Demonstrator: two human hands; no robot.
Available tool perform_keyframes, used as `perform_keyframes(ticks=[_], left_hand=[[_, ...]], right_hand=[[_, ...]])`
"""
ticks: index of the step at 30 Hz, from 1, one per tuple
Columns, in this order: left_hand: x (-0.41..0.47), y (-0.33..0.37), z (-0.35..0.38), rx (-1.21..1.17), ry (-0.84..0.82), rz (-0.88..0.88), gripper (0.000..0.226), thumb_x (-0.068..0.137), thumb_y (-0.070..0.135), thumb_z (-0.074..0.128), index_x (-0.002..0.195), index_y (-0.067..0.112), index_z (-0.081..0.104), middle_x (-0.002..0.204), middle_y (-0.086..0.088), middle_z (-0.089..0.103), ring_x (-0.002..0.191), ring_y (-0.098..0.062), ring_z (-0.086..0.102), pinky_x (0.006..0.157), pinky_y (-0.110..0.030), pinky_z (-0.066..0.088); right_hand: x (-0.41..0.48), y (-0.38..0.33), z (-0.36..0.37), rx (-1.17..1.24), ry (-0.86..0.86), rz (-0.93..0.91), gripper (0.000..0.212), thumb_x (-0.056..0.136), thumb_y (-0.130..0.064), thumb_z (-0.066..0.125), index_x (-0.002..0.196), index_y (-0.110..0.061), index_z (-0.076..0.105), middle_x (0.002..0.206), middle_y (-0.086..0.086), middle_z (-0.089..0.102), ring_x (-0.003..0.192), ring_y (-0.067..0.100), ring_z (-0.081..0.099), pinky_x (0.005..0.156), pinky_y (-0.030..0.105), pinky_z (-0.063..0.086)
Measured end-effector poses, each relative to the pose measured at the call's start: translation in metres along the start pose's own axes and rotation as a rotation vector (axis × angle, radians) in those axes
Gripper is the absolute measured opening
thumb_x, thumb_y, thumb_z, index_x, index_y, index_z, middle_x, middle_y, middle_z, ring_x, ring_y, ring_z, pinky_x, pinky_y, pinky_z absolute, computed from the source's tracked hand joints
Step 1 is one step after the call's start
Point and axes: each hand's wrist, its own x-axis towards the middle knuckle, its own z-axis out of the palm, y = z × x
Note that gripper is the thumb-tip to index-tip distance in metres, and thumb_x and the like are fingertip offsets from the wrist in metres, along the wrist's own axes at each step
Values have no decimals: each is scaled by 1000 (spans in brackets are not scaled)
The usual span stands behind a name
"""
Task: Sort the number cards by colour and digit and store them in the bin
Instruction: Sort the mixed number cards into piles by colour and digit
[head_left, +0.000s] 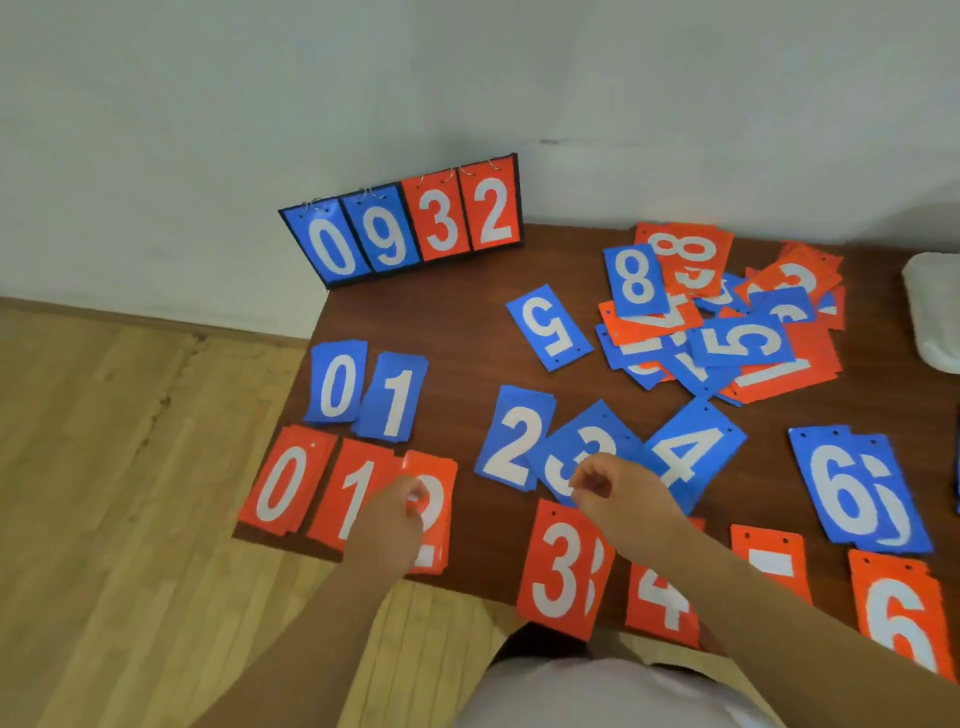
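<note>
Sorted number cards lie in rows on the brown table (467, 322): blue 0 (336, 382), blue 1 (392, 397), blue 2 (511, 439), blue 4 (693, 449), blue 6 (852, 488). Nearer me are red 0 (283, 483), red 1 (353, 493), red 3 (561, 569), red 4 (662, 597) and red 6 (901, 613). My left hand (389, 519), fingers curled, pinches the left edge of the red 2 card (434, 512). My right hand (610, 486) is curled over the tilted blue 3 card (587, 441) and pinches it. An unsorted pile (727, 322) of mixed cards sits at the back right.
A flip scoreboard (410, 226) showing 0 9 3 2 stands at the table's back left corner against the wall. A loose blue 5 (549, 326) lies mid-table. A white container (932, 312) is cut off at the right edge. Wooden floor lies to the left.
</note>
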Motion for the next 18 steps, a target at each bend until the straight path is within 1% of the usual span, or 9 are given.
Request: perform_keyframes(ticks=[2,3,5,7,10,14,16,18], left_hand=[[5,-8,7,103,-5,34,31,89,4,55,101,32,63,109,3,66,102,-22,62,79,-30,46],[7,-10,10,199,4,49,29,88,8,58,105,31,64,111,1,63,106,-24,59,83,-32,47],[6,-9,14,360,63,55,32,86,16,63,112,34,65,123,-2,53,116,-28,49,91,-38,46],[2,-5,18,409,112,63,37,85,17,66,116,36,64,137,-4,46,123,-30,42,95,-42,44],[0,-4,23,417,124,56,41,88,15,65,122,36,61,147,-7,39,132,-32,36,101,-46,42],[1,7,21,325,120,57,40,94,32,65,132,35,55,150,-3,38,140,-28,33,111,-48,38],[6,20,18,265,145,96,41,95,37,63,135,33,53,146,-1,42,138,-25,36,112,-45,38],[13,37,14,223,155,160,42,94,39,64,133,32,52,140,0,46,132,-23,40,108,-40,39]], right_hand=[[3,-2,2,-38,-5,3,10,97,-22,62,92,-30,63,89,-11,66,78,7,63,62,16,46],[5,-1,2,-57,-5,7,10,97,-21,62,92,-30,62,89,-12,65,78,7,63,62,16,45],[8,0,1,-91,-7,15,11,97,-21,61,92,-30,62,90,-14,64,80,5,62,62,14,44],[11,3,-1,-117,-4,14,10,97,-20,61,93,-29,63,90,-14,63,81,5,61,62,14,43],[16,7,-4,-153,11,-3,11,95,-18,61,94,-29,62,92,-13,62,83,7,60,65,17,44],[19,10,-11,-221,50,-39,10,94,-22,63,102,-28,62,103,-11,58,86,7,58,71,20,46],[19,12,-17,-229,81,-33,14,94,-24,64,108,-28,63,108,-12,55,90,7,57,74,21,46],[20,15,-26,-199,115,-17,17,93,-25,65,109,-29,63,110,-11,54,93,6,58,76,22,46]])
